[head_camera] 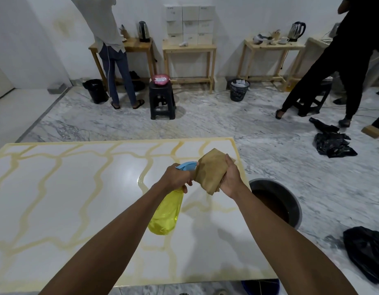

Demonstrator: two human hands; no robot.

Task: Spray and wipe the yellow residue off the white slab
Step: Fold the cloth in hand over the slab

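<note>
Slab, left part: the white slab [56, 188] lies flat and low in front of the person, and the yellow residue [45, 179] crosses it in wavy bands. From where I stand, none of this side looks wiped.

Slab, middle: a glossy, wet-looking patch sits where one band bends, just left of the hands. If that is liquid, it could run and carry yellow onto the white beside it.

Left grip: the left hand [175, 177] is clenched round the neck of the spray bottle [166, 211], a yellow body with a blue head. The bottle hangs above the slab, not resting on it.

Spray risk: the nozzle sits right against the cloth [210, 171]. A squeeze now would likely soak the cloth instead of the residue.

Right grip: the right hand [230, 177] holds the tan cloth, bunched, above the slab's right end.

Cloth risk: it already looks tan all over, so I'd guess it may smear the residue rather than lift it.

Right edge: a dark tub [290, 199] of brownish liquid stands on the floor just beside the slab. A dropped cloth, or a step that way, could end up in it.
</note>
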